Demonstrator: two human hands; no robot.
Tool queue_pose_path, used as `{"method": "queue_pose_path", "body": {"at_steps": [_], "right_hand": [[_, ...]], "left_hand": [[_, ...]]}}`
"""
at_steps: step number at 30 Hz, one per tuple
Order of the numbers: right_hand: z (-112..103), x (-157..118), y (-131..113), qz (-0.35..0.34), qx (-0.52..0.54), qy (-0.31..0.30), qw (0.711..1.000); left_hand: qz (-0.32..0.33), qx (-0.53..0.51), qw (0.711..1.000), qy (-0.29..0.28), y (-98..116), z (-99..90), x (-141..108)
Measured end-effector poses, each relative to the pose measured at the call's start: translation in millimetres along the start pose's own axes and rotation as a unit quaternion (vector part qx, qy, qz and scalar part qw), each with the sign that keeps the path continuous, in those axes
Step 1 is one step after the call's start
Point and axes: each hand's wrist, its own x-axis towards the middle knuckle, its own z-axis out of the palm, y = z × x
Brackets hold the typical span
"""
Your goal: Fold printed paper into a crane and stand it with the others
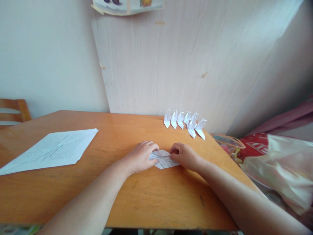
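A small folded piece of printed paper [164, 160] lies on the wooden table between my two hands. My left hand [143, 156] grips its left end, with the thumb near the front and the fingers behind. At the right end, my right hand [185, 156] pinches the paper with its fingers curled in. Layers of the paper overlap in the middle, and its outer ends are partly hidden by my fingers. Several folded paper figures [180, 120] with upright points stand toward the back right of the table.
A stack of printed sheets [56, 148] lies on the table [137, 202] at the left. Beyond the right edge are a pale plastic bag [281, 169] and a red bag [255, 143]. A wooden chair [14, 111] stands at the far left; a wall rises behind.
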Motion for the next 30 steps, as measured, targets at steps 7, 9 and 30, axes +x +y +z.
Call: {"method": "queue_pose_path", "body": {"at_steps": [7,9,30], "right_hand": [[-3,-2,-3,0.006,0.055,-0.011,0.998],[-4,-3,-6,0.026,0.091,-0.01,0.995],[-8,-7,-20,0.146,0.499,-0.006,0.854]], "left_hand": [[-0.035,-0.015,0.999,-0.002,1,1.2,-2],[-0.035,-0.023,0.999,0.001,1,0.2,-1],[0.078,0.027,0.987,0.141,4,-1.7,-2]]}}
